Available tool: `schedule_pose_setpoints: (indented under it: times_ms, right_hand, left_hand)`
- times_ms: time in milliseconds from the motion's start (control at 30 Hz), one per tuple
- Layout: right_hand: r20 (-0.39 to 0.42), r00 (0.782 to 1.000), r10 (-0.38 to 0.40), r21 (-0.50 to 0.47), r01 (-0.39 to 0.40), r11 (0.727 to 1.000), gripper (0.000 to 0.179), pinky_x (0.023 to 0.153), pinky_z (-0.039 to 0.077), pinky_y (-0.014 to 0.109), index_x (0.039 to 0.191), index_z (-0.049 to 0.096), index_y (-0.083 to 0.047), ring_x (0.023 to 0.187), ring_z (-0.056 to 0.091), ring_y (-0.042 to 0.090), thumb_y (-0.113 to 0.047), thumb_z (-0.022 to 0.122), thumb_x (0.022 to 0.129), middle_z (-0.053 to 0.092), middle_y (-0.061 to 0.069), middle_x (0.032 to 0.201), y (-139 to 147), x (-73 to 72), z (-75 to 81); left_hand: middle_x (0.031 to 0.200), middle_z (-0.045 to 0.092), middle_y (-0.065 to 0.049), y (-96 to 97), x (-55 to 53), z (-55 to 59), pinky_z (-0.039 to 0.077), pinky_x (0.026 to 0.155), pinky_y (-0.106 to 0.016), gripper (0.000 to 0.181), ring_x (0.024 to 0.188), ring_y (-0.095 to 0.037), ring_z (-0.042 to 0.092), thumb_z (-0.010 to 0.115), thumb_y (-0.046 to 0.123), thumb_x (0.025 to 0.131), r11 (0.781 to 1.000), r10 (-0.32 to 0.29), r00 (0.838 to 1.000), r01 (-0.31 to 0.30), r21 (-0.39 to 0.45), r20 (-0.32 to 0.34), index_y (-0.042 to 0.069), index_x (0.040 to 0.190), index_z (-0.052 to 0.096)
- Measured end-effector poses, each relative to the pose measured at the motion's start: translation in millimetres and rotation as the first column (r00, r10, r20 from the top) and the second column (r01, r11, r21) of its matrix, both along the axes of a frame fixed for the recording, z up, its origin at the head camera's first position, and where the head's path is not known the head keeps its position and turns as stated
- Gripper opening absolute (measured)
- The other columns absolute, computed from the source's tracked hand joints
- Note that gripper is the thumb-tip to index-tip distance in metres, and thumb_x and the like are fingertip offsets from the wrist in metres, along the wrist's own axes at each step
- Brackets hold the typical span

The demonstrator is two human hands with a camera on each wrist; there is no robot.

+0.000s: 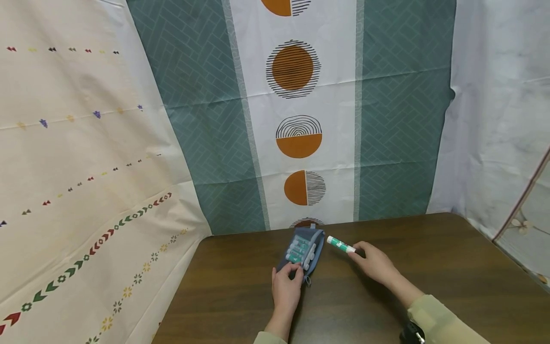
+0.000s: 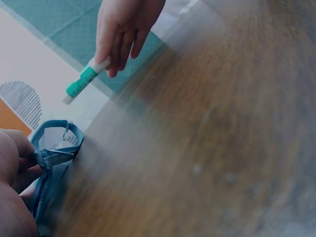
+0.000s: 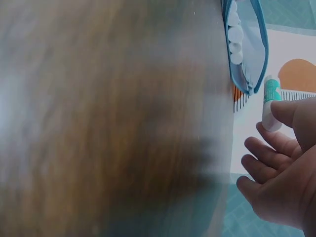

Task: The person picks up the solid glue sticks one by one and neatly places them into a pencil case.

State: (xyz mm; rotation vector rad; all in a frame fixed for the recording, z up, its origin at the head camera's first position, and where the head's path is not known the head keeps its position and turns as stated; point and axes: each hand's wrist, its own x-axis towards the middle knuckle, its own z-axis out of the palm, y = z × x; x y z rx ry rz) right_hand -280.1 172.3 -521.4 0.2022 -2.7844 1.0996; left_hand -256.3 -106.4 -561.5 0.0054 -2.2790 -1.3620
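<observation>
A blue zip pouch [image 1: 318, 256] with a see-through panel lies on the table, its zip open along the right side. Several glue sticks [image 1: 297, 249] show inside it, their white ends lined up at the opening [image 3: 235, 34]. My left hand [image 1: 287, 289] pinches the pouch's near end between thumb and fingers, close to the zip pull [image 2: 47, 159]. To the right of the pouch, my right hand [image 1: 378, 264] holds a green-and-white glue stick [image 1: 339, 244] by one end, between thumb and index finger. The stick's free end points toward the pouch, a small gap away. The other right fingers are loosely bent [image 3: 269, 160].
The dark brown wooden table [image 1: 240, 286] spans the space under both hands. Behind it hangs a green and white cloth [image 1: 301, 105] with orange circles. A cream patterned cloth [image 1: 86, 167] hangs on the left, and a white one [image 1: 494, 119] on the right.
</observation>
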Motion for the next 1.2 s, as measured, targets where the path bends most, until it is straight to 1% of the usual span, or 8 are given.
schedule_pose_setpoints:
  times_ms: [300,533,733,933,1000,1200]
  right_hand:
    - [0.003,1.0,0.021,-0.018,-0.021,1.0,0.037,0.079,0.055,0.046,0.129,0.07,-0.002,0.093,0.06,0.025,-0.032,0.073,0.107,0.073,0.017,0.126,-9.7,-1.8,0.8]
    - [0.031,0.999,0.017,-0.008,-0.017,1.0,0.036,0.068,0.049,0.037,0.128,0.069,-0.002,0.087,0.059,0.024,-0.031,0.075,0.106,0.072,0.013,0.117,-14.8,-7.8,2.2]
    - [0.037,0.999,0.017,0.017,-0.018,1.0,0.035,0.07,0.051,0.039,0.124,0.07,-0.003,0.086,0.059,0.024,-0.032,0.076,0.106,0.072,0.012,0.116,-19.4,-14.8,3.6]
    - [0.071,0.997,0.022,0.01,-0.023,1.0,0.031,0.067,0.048,0.037,0.119,0.069,-0.004,0.082,0.057,0.023,-0.032,0.075,0.106,0.07,0.008,0.107,-25.7,-23.4,2.8]
    - [0.069,0.997,0.024,0.015,-0.025,1.0,0.031,0.068,0.048,0.037,0.118,0.069,-0.004,0.082,0.057,0.023,-0.032,0.075,0.106,0.07,0.008,0.106,-28.1,-26.8,3.4]
    - [0.066,0.997,0.029,0.027,-0.03,0.999,0.031,0.069,0.05,0.039,0.115,0.069,-0.004,0.081,0.058,0.022,-0.033,0.074,0.107,0.07,0.008,0.103,-36.2,-35.2,8.8]
  left_hand:
    - [0.107,0.084,0.004,0.6,0.8,2.2,0.024,0.131,-0.067,0.008,0.119,-0.032,0.077,0.081,0.01,0.097,1.0,-0.003,1.0,0.003,0.002,-0.005,0.013,0.091,0.085]
    - [0.105,0.084,0.006,0.9,0.8,2.5,0.024,0.13,-0.069,0.008,0.115,-0.03,0.078,0.081,0.009,0.097,1.0,-0.006,1.0,0.006,-0.012,-0.02,0.013,0.091,0.084]
    - [0.105,0.084,0.006,0.8,1.1,1.3,0.024,0.13,-0.068,0.008,0.116,-0.03,0.078,0.08,0.008,0.097,1.0,-0.008,1.0,0.008,-0.011,-0.017,0.012,0.091,0.084]
    - [0.106,0.084,0.006,0.7,1.6,2.2,0.023,0.131,-0.067,0.008,0.117,-0.031,0.077,0.08,0.008,0.097,1.0,-0.012,1.0,0.012,-0.01,0.002,0.012,0.091,0.084]
    - [0.107,0.084,0.006,0.6,1.3,2.4,0.022,0.132,-0.066,0.008,0.118,-0.031,0.077,0.08,0.008,0.097,1.0,-0.011,1.0,0.011,-0.007,0.015,0.012,0.092,0.084]
    - [0.106,0.084,0.006,0.4,0.9,2.9,0.022,0.132,-0.067,0.009,0.118,-0.032,0.077,0.08,0.009,0.098,1.0,-0.009,1.0,0.009,-0.01,0.024,0.013,0.09,0.083]
